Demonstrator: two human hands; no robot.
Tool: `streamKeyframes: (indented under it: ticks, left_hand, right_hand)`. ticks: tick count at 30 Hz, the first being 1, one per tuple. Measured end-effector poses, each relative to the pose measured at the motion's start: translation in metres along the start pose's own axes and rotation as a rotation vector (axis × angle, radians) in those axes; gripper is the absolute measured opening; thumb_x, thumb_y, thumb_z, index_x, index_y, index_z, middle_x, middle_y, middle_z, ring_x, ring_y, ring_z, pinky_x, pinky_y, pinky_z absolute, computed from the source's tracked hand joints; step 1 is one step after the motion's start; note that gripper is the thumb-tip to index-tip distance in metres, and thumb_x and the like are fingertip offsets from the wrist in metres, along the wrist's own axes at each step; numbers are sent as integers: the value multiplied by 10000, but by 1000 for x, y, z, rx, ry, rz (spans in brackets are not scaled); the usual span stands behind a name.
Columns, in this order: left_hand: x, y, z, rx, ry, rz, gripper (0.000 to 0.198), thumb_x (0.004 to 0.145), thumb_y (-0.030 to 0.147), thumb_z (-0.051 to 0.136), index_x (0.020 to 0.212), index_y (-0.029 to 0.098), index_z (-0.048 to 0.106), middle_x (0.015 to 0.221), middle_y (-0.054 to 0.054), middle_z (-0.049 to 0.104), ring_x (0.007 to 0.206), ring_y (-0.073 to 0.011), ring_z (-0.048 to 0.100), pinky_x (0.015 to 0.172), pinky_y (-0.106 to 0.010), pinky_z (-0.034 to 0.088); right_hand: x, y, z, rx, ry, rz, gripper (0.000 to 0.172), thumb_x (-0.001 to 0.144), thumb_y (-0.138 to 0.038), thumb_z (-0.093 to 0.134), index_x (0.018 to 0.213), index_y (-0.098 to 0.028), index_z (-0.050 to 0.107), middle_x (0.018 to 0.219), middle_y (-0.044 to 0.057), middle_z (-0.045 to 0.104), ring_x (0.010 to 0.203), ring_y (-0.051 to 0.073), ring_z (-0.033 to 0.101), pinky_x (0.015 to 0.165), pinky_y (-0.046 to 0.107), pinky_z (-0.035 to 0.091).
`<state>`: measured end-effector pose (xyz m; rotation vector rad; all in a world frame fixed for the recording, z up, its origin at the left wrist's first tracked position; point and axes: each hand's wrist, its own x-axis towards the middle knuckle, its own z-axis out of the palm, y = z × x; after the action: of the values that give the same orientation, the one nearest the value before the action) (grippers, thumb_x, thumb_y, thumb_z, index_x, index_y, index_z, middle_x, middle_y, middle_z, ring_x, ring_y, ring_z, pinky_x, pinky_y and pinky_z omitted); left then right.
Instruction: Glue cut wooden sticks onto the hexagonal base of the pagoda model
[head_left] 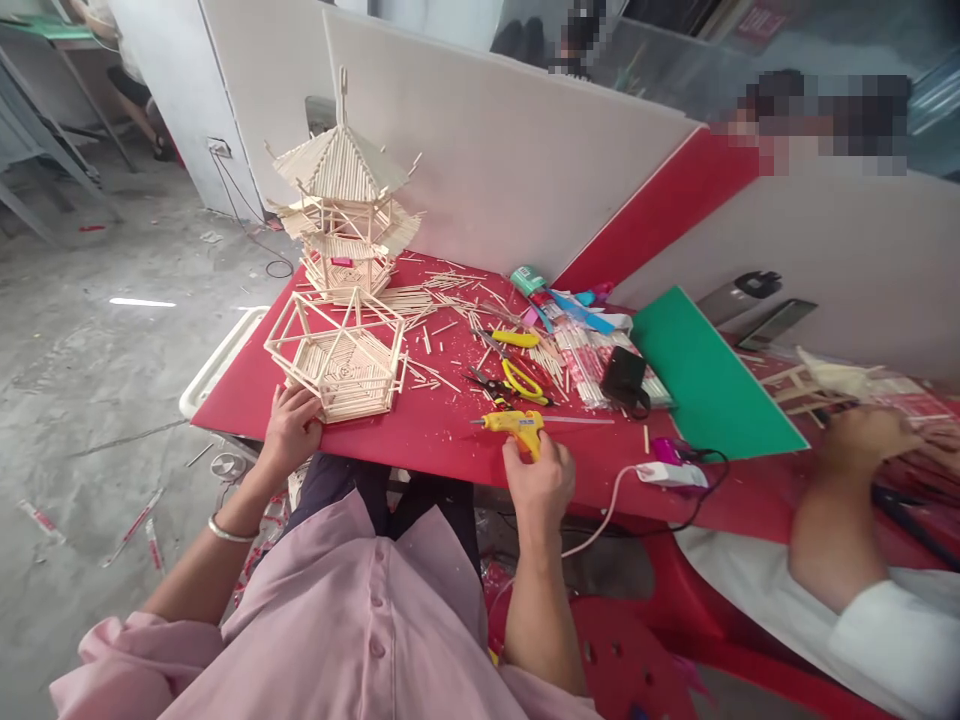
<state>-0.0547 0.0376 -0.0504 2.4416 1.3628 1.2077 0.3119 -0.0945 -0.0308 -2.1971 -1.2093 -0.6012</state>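
On the red table, a hexagonal wooden-stick frame (352, 400) with a woven-looking stick floor stands near the front edge. My left hand (292, 430) is at its near left corner, fingers curled against the lower edge. My right hand (538, 480) is wrapped round the handle of a yellow hot glue gun (517, 425), whose nozzle points left toward the frame. A clear glue stick (585, 421) sticks out of its back. Behind the frame rises a tiered stick pagoda (345, 190) with sloping roofs.
Loose sticks (427, 300), yellow-handled pliers (514, 340), cutters (525, 380) and stick packets (581, 360) lie mid-table. To the right are a black adapter (624, 378), a green board (709, 375) and a white power strip (671, 475). A co-worker's arm (840, 520) is at far right.
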Motion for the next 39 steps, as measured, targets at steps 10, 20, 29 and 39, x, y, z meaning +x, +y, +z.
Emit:
streamKeyframes:
  ticks: [10, 20, 29, 39]
  left_hand:
    - [-13, 24, -11, -156, 423, -115, 198, 786, 61, 586, 879, 182, 711, 952, -79, 721, 947, -218, 681, 906, -445, 557]
    - [-2, 120, 28, -401, -110, 297, 235, 849, 47, 539, 966, 200, 672, 845, -75, 693, 765, -185, 637, 697, -324, 535]
    - [24, 164, 60, -467, -310, 473, 165, 896, 93, 510, 891, 183, 648, 901, -92, 718, 867, -212, 642, 842, -388, 497]
    - [-2, 135, 41, -547, -200, 319, 177, 885, 60, 559, 970, 189, 645, 847, -85, 710, 805, -207, 654, 764, -367, 519]
  right_hand:
    - [30, 45, 5, 67, -29, 202, 506, 758, -530, 568, 981, -115, 755, 875, 152, 731, 768, 264, 616, 743, 368, 468]
    - [24, 10, 26, 288, -147, 370, 572, 778, -626, 555, 936, -113, 751, 753, 123, 721, 655, 219, 597, 636, 303, 433]
    - [46, -39, 39, 470, -139, 193, 563, 783, -611, 578, 1026, -124, 721, 938, 141, 726, 841, 239, 645, 779, 345, 498]
    - [-12, 25, -5, -39, -130, -18, 449, 832, -466, 586, 1082, -119, 724, 964, 144, 727, 815, 252, 656, 686, 329, 465]
